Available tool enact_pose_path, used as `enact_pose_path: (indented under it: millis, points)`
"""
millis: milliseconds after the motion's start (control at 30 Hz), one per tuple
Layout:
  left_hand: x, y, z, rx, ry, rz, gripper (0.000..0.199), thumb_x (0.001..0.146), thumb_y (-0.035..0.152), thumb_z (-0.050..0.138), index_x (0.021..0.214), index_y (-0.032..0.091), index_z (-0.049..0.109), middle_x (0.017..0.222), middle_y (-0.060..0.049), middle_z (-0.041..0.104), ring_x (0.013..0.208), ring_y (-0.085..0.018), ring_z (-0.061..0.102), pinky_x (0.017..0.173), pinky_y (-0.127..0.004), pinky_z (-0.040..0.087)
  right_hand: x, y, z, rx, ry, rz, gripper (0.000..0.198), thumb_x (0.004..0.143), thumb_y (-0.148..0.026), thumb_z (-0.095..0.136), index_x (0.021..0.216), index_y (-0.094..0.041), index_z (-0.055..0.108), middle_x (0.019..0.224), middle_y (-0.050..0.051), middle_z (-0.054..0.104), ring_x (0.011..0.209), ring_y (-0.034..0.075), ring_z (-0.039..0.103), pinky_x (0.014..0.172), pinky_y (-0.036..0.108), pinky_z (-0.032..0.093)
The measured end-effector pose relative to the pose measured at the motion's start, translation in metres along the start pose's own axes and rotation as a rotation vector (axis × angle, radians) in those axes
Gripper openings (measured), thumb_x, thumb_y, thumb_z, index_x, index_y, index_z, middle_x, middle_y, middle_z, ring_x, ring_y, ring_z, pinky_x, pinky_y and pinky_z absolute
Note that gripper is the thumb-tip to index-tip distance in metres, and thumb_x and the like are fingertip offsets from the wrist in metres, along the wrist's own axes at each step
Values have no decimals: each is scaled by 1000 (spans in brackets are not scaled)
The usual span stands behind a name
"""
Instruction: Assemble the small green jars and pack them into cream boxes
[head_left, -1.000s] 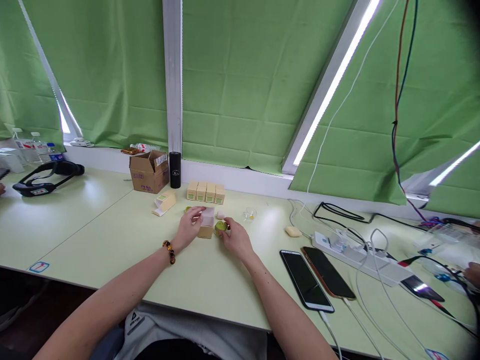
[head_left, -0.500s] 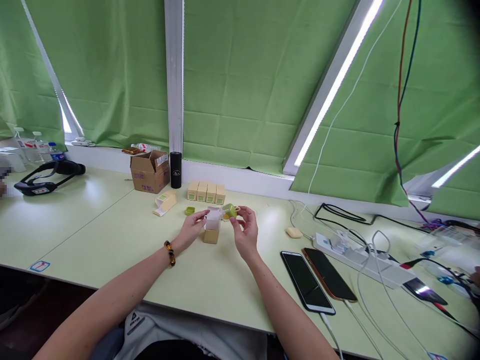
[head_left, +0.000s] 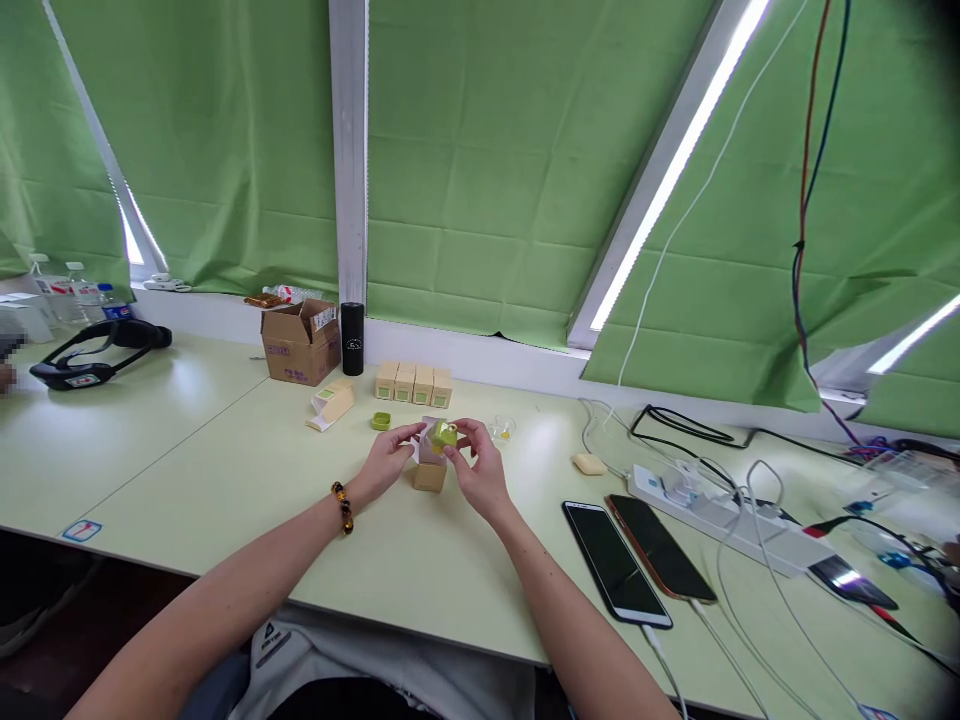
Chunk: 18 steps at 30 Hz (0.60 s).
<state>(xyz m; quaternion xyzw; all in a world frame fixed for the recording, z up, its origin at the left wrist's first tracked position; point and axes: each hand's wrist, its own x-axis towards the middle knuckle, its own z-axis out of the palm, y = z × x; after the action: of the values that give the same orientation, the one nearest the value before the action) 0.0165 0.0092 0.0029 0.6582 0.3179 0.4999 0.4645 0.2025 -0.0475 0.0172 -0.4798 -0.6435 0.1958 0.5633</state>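
The right hand [head_left: 478, 476] pinched the cup [head_left: 443, 435] by the top of the open box [head_left: 429, 477], between both hands. The left hand [head_left: 385, 464], half curled, was at its flap [head_left: 429, 453]; I couldn't tell if it gripped.

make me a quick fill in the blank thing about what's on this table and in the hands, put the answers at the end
1. The small item held in the right hand is coloured ____.
2. The beaded bracelet is worn on the person's ____ wrist.
3. The row of small boxes near the wall contains ____ boxes.
4. The upright cylinder beside the cardboard box is coloured ____.

Missing words: green; left; four; black
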Motion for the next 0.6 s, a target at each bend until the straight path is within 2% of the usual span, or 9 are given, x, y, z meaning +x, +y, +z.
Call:
enact_pose_path:
  millis: [167, 333, 467, 600]
  points:
    - [1, -3, 0, 48, -6, -5, 56, 73, 12, 50, 125, 13, 71, 122, -11, 73, 115, -26, 65, 106, -42, 49, 2, 1, -2, -77, -48, -27, 30, 85, -26, 62, 114, -27, 56, 110, 3, 70, 83, 19, 64, 77, 35, 47]
    - [-1, 0, 1, 51, -8, -1, 57, 73, 12, 50, 126, 14, 70, 118, -10, 72, 112, -24, 65, 102, -40, 51, 0, 1, -1, -143, -121, -43, 24, 83, -23, 60, 106, -27, 61, 97, 1, 68, 79, 20, 61, 77, 35, 48]
    - [-1, -1, 0, 77, -3, 15, 56, 73, 12, 50, 125, 15, 71, 119, -10, 73, 110, -24, 65, 102, -40, 51, -4, 4, 1, -166, -164, -37, 27, 79, -20, 62, 105, -28, 64, 99, 3, 65, 80, 21, 60, 76, 37, 52]
    - [-2, -1, 1, 91, -12, 17, 56, 74, 12, 51, 127, 14, 70, 120, -11, 73, 110, -25, 65, 100, -40, 52, -7, 4, 6, -215, -157, -91, 19, 88, -23, 58, 105, -28, 65, 100, 6, 65, 88, 24, 60, 80, 40, 54]
